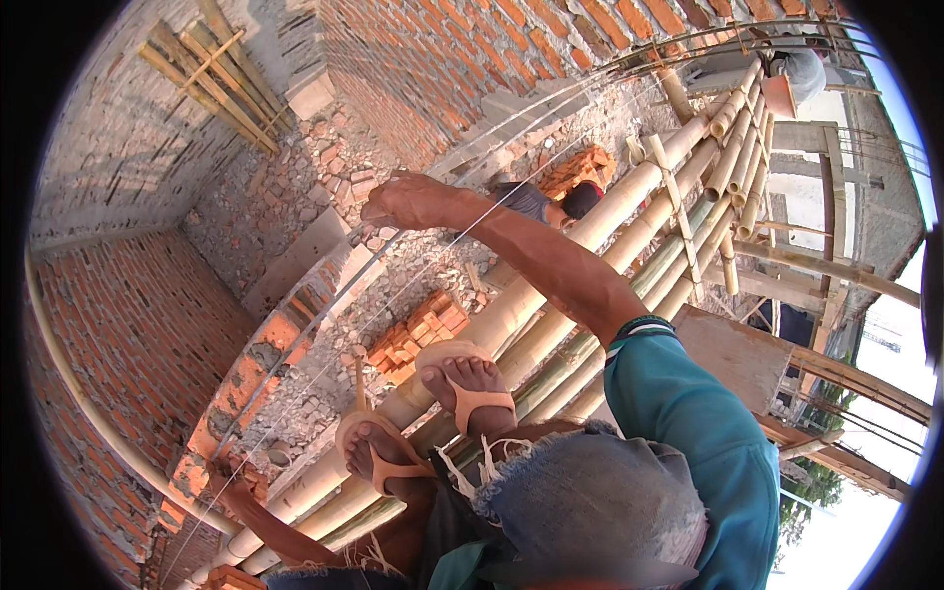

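Note:
My right hand (pixel 398 203) reaches out over the drop with its fingers closed. It is close to the upper end of a thin metal rod (pixel 339 297); whatever lies in the fingers is hidden. At lower left, my left hand (pixel 228 476) is beside the near end of a brick wall top (pixel 236 398), close to the rod's lower end. Its fingers are in shadow and hard to make out. A thin taut string (pixel 324 372) runs past both hands. Beneath me, my sandalled feet (pixel 472 393) stand on bamboo poles (pixel 580 320) laid side by side.
Far below, a stack of orange bricks (pixel 418 334) lies on rubble (pixel 334 162). A person (pixel 531 202) is down there by another brick pile (pixel 580 169). Another person (pixel 804 74) is at the scaffold's far end. Bamboo poles (pixel 211 74) lean at upper left.

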A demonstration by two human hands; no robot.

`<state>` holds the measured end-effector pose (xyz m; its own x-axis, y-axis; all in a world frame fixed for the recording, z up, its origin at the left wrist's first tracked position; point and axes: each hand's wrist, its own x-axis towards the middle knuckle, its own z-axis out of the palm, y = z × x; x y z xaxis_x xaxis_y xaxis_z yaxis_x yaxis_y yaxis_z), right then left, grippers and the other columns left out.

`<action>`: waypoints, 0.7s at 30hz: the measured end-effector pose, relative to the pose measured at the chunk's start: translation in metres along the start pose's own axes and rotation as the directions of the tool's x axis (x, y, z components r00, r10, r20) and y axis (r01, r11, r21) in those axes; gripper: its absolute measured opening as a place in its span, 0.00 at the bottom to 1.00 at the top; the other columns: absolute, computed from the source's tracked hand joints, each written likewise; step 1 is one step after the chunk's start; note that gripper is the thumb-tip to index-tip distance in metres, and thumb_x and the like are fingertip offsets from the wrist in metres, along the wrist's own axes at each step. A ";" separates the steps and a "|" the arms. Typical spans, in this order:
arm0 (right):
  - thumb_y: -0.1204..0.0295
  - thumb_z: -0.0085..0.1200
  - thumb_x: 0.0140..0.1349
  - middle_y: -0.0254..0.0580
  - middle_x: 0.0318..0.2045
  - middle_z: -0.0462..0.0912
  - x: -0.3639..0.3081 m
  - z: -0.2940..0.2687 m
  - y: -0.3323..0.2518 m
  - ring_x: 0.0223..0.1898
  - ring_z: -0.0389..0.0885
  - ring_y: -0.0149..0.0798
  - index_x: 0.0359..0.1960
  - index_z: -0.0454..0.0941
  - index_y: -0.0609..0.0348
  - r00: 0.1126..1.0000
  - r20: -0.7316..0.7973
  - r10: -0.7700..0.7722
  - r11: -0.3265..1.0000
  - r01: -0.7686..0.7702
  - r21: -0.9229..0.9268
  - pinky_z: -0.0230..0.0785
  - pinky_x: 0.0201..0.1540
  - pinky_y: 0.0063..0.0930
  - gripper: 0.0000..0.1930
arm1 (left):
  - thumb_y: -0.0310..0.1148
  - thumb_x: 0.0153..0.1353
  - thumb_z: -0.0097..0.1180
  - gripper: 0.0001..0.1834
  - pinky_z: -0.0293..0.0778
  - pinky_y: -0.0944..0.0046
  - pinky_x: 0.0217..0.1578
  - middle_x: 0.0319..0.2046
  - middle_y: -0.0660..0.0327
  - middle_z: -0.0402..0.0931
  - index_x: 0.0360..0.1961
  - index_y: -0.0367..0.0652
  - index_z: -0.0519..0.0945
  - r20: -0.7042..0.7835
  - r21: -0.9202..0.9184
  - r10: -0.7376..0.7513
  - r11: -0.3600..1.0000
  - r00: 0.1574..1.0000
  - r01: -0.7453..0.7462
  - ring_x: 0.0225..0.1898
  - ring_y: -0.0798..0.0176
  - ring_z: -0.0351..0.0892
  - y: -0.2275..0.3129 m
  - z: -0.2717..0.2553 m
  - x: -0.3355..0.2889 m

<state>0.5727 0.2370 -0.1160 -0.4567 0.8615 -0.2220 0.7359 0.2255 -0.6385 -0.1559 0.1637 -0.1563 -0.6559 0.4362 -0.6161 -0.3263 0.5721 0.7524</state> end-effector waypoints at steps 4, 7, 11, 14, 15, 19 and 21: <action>0.51 0.45 0.70 0.42 0.39 0.83 -0.007 -0.012 0.011 0.48 0.80 0.50 0.40 0.82 0.48 0.999 -0.033 -0.005 1.000 0.005 -0.006 0.64 0.57 0.49 0.18 | 0.39 0.72 0.51 0.13 0.73 0.69 0.20 0.21 0.66 0.73 0.31 0.45 0.76 0.014 0.007 -0.013 1.000 1.000 0.013 0.20 0.69 0.72 0.003 0.002 -0.006; 0.52 0.46 0.70 0.44 0.40 0.83 -0.009 -0.011 0.019 0.49 0.79 0.51 0.42 0.82 0.49 0.999 -0.009 -0.054 0.997 0.053 -0.060 0.65 0.56 0.50 0.17 | 0.38 0.72 0.52 0.12 0.73 0.70 0.19 0.21 0.66 0.73 0.31 0.44 0.76 0.069 -0.006 -0.045 0.999 0.997 0.046 0.20 0.69 0.72 0.004 0.008 -0.017; 0.58 0.51 0.68 0.47 0.30 0.80 -0.009 -0.011 0.011 0.38 0.80 0.55 0.40 0.81 0.55 0.981 -0.143 -0.133 0.988 0.119 -0.102 0.69 0.43 0.47 0.14 | 0.35 0.66 0.60 0.08 0.76 0.68 0.26 0.29 0.65 0.78 0.39 0.41 0.79 -0.095 0.031 -0.033 0.999 0.995 0.036 0.24 0.71 0.71 -0.001 0.005 -0.034; 0.63 0.55 0.67 0.49 0.34 0.81 -0.009 -0.018 0.003 0.38 0.79 0.55 0.41 0.80 0.61 0.997 -0.054 -0.053 0.998 0.054 0.018 0.68 0.46 0.45 0.13 | 0.30 0.63 0.62 0.06 0.70 0.67 0.18 0.26 0.61 0.76 0.33 0.39 0.79 -0.104 0.083 0.086 0.994 0.991 -0.078 0.23 0.65 0.75 0.001 0.018 -0.052; 0.64 0.55 0.68 0.50 0.34 0.81 -0.010 -0.017 0.001 0.37 0.79 0.55 0.41 0.80 0.61 0.990 -0.085 -0.113 0.994 0.112 -0.021 0.69 0.44 0.44 0.12 | 0.31 0.61 0.63 0.08 0.70 0.66 0.17 0.26 0.60 0.76 0.32 0.38 0.78 -0.187 0.277 0.222 0.947 0.957 -0.165 0.26 0.63 0.78 0.002 0.023 -0.060; 0.67 0.55 0.68 0.51 0.31 0.80 -0.010 -0.018 -0.004 0.34 0.79 0.56 0.40 0.80 0.62 0.992 -0.074 -0.100 0.995 0.098 -0.035 0.71 0.41 0.42 0.10 | 0.45 0.60 0.65 0.21 0.76 0.53 0.34 0.27 0.53 0.80 0.35 0.33 0.81 -0.044 0.692 0.742 0.505 0.669 -0.516 0.32 0.55 0.81 0.003 0.054 -0.102; 0.69 0.55 0.67 0.52 0.31 0.79 -0.008 -0.017 -0.003 0.34 0.79 0.56 0.40 0.80 0.62 0.991 -0.073 -0.114 0.993 0.115 0.008 0.71 0.40 0.42 0.09 | 0.51 0.62 0.63 0.24 0.76 0.55 0.34 0.29 0.51 0.83 0.39 0.37 0.85 0.151 0.733 0.728 0.371 0.668 -0.570 0.32 0.56 0.82 0.006 0.062 -0.120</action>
<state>0.5821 0.2372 -0.0997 -0.4999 0.8611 -0.0931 0.6743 0.3195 -0.6658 -0.0367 0.1576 -0.0926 -0.5731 0.8132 0.1010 0.7520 0.4729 0.4592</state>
